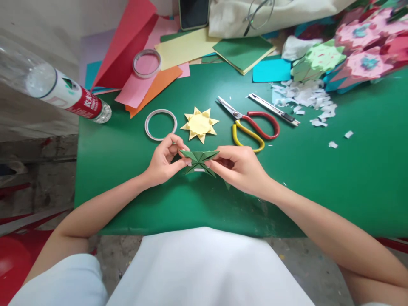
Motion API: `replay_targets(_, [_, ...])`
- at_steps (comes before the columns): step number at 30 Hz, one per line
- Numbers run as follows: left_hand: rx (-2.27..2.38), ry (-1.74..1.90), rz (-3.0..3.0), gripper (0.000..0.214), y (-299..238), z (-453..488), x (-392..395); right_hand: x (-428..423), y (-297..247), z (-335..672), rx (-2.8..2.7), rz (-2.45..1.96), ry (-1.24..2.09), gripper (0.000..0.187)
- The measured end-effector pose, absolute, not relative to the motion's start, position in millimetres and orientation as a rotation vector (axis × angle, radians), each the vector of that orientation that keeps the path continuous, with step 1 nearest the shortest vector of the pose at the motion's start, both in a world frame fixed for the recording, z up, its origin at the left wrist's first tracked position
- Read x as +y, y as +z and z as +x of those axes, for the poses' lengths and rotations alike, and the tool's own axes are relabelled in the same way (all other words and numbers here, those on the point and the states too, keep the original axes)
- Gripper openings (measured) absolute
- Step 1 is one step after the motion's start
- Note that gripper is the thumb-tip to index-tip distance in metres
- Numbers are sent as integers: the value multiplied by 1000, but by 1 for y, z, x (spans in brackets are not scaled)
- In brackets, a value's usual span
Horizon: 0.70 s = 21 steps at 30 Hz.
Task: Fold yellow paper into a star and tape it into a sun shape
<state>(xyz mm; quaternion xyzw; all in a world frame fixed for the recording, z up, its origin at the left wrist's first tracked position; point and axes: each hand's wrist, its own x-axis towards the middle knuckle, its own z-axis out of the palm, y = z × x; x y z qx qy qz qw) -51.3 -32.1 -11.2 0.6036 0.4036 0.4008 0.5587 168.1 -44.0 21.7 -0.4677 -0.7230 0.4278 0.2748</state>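
Observation:
A folded green paper piece (199, 160) with pointed flaps is held just above the green table cover (127, 178), in the middle near me. My left hand (164, 160) pinches its left side with thumb and fingers. My right hand (237, 166) pinches its right side, fingers curled. A yellow folded paper star (200, 124) lies flat just beyond the green piece. A white tape ring (160, 124) lies left of the star, close to my left hand.
Scissors (251, 125) with red and yellow handles and a utility knife (274, 109) lie to the right. White paper scraps (306, 97) are scattered beyond. Coloured paper sheets (149, 63), another tape roll (147, 63), a plastic bottle (60, 91) and a phone (194, 13) crowd the back.

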Motion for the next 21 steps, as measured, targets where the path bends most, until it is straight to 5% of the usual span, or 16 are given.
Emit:
replay_targets(15, [915,883,1619,26,-15,-57,-36,-43,21,172,-2188,-1307,814,25])
replay_targets(21, [1109,1152,1746,11,-20,-66,-32,-45,20,175,-2345,-1175,783,26])
